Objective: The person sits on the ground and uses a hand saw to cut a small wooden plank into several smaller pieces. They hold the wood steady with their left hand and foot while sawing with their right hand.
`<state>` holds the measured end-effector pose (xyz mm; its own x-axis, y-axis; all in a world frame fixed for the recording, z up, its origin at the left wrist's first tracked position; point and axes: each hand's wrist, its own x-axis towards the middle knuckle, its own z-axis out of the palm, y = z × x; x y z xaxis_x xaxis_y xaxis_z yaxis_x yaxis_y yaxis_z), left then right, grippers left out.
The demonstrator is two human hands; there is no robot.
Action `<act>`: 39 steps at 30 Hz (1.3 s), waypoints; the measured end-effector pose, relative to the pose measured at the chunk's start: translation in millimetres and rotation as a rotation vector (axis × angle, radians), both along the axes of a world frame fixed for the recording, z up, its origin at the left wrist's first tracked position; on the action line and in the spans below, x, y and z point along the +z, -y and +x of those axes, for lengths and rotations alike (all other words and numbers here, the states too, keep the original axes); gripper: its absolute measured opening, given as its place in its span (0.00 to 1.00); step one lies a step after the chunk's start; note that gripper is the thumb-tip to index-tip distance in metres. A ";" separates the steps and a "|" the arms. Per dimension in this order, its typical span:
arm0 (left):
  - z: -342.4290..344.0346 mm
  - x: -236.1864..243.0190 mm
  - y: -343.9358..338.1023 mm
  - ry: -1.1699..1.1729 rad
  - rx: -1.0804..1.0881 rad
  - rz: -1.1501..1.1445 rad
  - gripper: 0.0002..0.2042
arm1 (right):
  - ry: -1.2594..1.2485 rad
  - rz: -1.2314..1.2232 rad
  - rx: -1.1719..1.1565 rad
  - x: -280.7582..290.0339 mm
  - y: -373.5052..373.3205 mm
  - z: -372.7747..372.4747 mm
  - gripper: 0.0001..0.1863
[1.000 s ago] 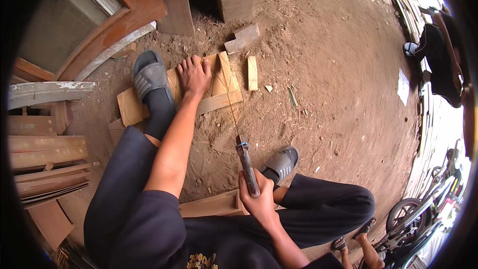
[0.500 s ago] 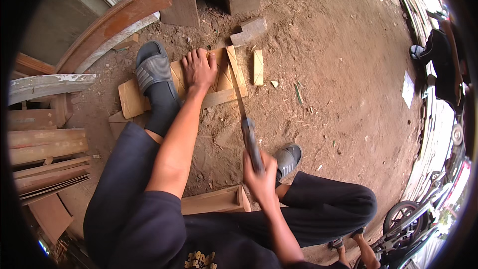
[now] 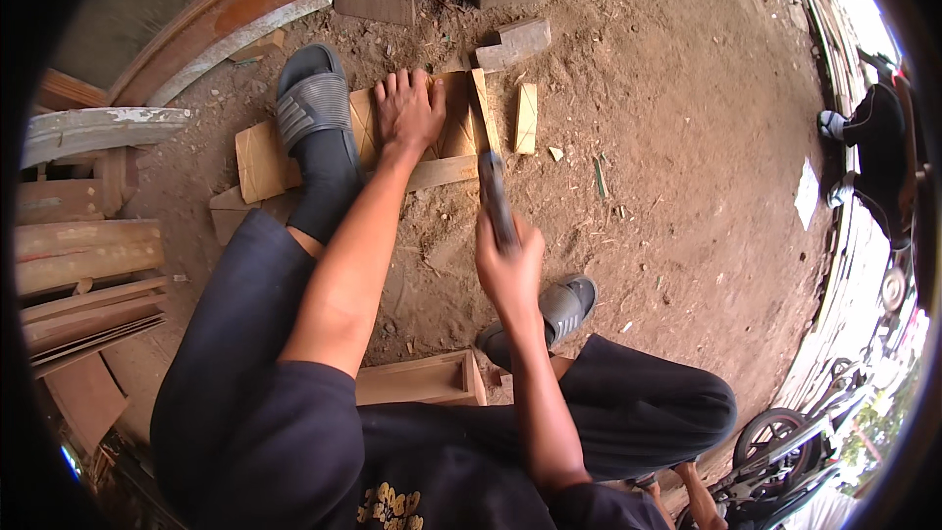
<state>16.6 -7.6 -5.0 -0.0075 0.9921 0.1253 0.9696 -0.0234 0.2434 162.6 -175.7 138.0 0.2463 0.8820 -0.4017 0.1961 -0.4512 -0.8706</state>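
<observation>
— On the bare earth, in the head view, where does the wooden board (image 3: 456, 128) lie?

— It lies crosswise before the person, in the upper middle, with crossing lines drawn on its face. The left foot, in a grey sandal (image 3: 316, 116), is set across it toward its left end.

— Why is the foot placed there?

— I judge that it serves as a clamp: body weight can press the wood down, so it should not slide or turn under the blade. The left hand (image 3: 409, 116) rests between foot and blade, probably to steady the part nearest the cut.

— How does this hand grip?

— It does not clasp, as far as I see. It lies palm down on the board, fingers a little parted and thumb apart from them. Whether the fingertips bend over the far edge, I cannot tell.

— And the right hand (image 3: 515, 260)?

— It is wrapped around the handle of a handsaw (image 3: 497, 204), and I see no gap. The handle is somewhat blurred. The dark blade meets the board close to its right end, beside a narrow pale strip. The forearm stands roughly behind the saw, I think so that the force goes along the blade.

— What is near?

— A small wooden piece (image 3: 527, 119) lies just right of the board, not touching it. One stepped block (image 3: 518, 41) is close beyond the far right corner.
</observation>
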 end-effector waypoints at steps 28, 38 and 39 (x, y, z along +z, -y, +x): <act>-6.4 -2.4 4.1 -0.071 0.004 -0.020 0.17 | -0.041 -0.111 0.021 15.2 -3.2 1.7 0.14; 0.3 4.4 -1.8 -0.003 0.002 -0.073 0.20 | 0.040 0.010 0.045 -0.9 -27.2 -0.4 0.16; 2.2 -2.1 0.2 -0.002 -0.007 -0.054 0.20 | 0.035 -0.007 0.032 -2.6 -41.0 -6.5 0.15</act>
